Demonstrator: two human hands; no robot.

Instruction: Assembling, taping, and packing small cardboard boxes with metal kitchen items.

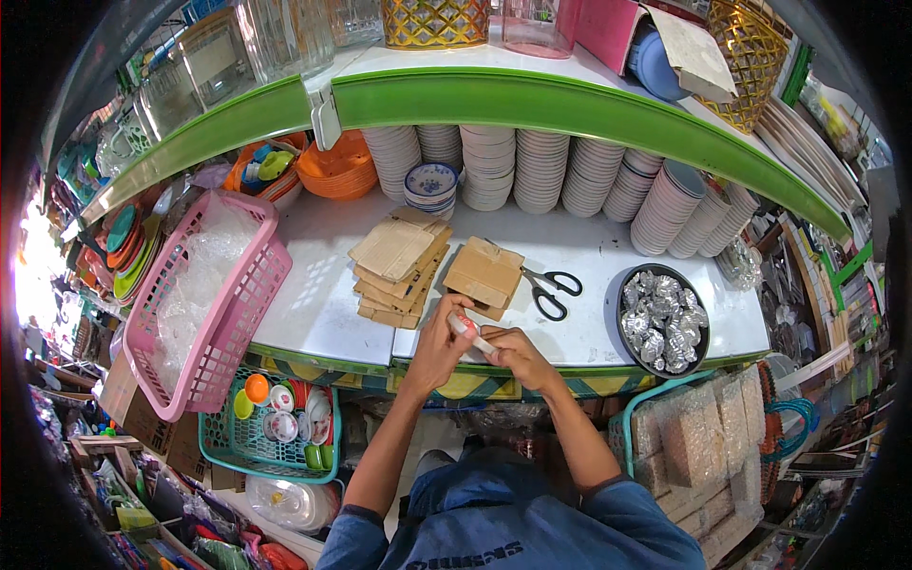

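White worktop (594, 334) sits below green-edged shelf (589, 103) holding clear glassware (283, 40). Stacked bowls (541, 171) line far side. Small white-and-red item (467, 330) at worktop's near edge, held in both hands: left hand (439, 347) has grip closed on far-left end, right hand (523, 359) has grip closed on near-right end. Folded brown cardboard (484, 269) just beyond; black-handled scissors (553, 289) right of it, flat cardboard pile (394, 256) left. Farther right, black bowl (622, 332) of silvery foil pieces (662, 318). Pink basket (249, 294) at left.
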